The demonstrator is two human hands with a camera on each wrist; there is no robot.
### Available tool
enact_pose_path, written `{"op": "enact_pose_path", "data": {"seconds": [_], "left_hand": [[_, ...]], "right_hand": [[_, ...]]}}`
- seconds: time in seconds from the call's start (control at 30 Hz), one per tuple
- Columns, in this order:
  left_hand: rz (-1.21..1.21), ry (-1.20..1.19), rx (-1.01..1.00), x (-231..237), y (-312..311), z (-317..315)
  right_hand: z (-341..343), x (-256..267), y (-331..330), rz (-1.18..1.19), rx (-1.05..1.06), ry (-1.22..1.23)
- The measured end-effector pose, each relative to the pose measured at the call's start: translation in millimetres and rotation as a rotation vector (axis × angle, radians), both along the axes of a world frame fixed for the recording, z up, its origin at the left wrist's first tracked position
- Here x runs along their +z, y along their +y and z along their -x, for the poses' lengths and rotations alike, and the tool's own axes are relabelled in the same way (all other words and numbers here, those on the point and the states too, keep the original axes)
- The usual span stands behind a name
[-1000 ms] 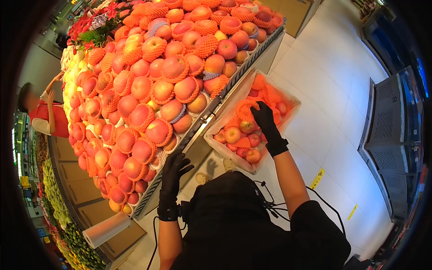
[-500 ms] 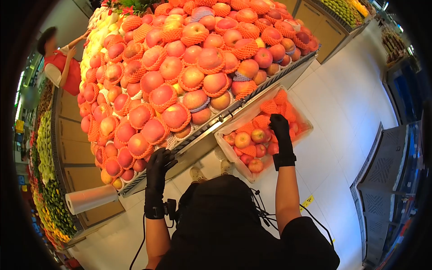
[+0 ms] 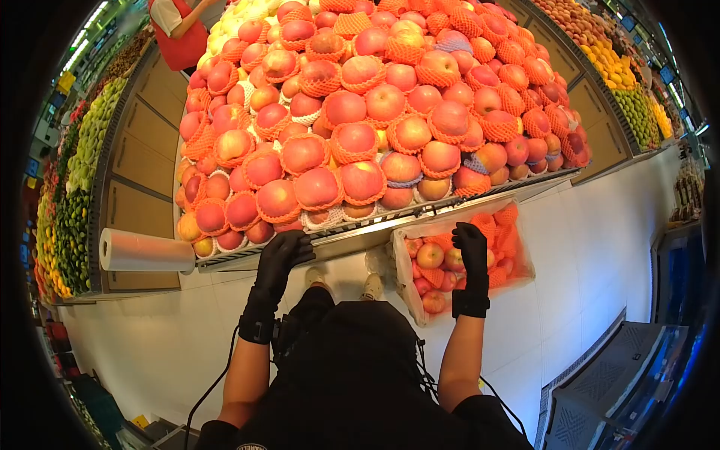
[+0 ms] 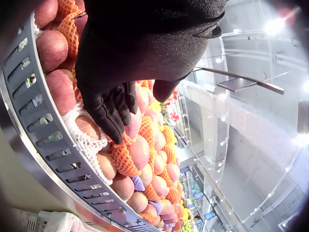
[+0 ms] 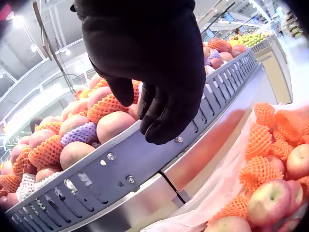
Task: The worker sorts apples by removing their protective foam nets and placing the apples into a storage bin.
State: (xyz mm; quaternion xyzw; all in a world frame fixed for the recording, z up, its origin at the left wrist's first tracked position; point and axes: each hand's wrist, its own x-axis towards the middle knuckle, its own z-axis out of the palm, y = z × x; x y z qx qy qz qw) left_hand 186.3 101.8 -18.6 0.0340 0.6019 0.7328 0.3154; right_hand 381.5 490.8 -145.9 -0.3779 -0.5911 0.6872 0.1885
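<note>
In the head view my black-gloved left hand (image 3: pixel 280 262) is at the front edge of the heaped apples (image 3: pixel 361 182), many in orange foam nets. The left wrist view shows that hand (image 4: pixel 140 58) above the apples, fingers loosely bent, thumb apart, nothing held. My gloved right hand (image 3: pixel 471 259) hangs over a lined box (image 3: pixel 409 300) of apples and orange nets. From the right wrist the hand (image 5: pixel 149 67) appears in front of the display's slatted rim (image 5: pixel 140 164), fingers loosely curled downward, holding nothing, with the box's apples (image 5: pixel 269 200) below right.
A plastic bag roll (image 3: pixel 146 251) stands off the display's left corner. A person in a red vest (image 3: pixel 180 37) is behind, at upper left. Other fruit stands (image 3: pixel 97 127) flank the display. Grey panelled crates (image 3: pixel 600 382) stand at lower right. My shoes (image 3: pixel 371 286) are below the display's front.
The head view has turned, so the display now lies nearly level across it. My right hand has drawn back from the orange nets in the box toward me, its fingers more curled than before.
</note>
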Motion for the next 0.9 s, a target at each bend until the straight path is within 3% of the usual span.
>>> {"op": "enact_pose_path", "data": {"seconds": [0.27,0.73,0.9], "left_hand": [[-0.087,-0.037,0.0,-2.6,-28.9,33.7],[-0.275,-0.009,0.029,11.0,-96.5,104.5],[-0.3,0.024,0.109,12.7,-125.2,128.5]], "right_hand": [[45.8,18.5,-35.1,-0.044,0.112,-0.037],[134.1,107.7,-135.5,-0.146,0.236,0.007],[165.7,142.5,-165.4,-0.197,0.214,-0.12]]}}
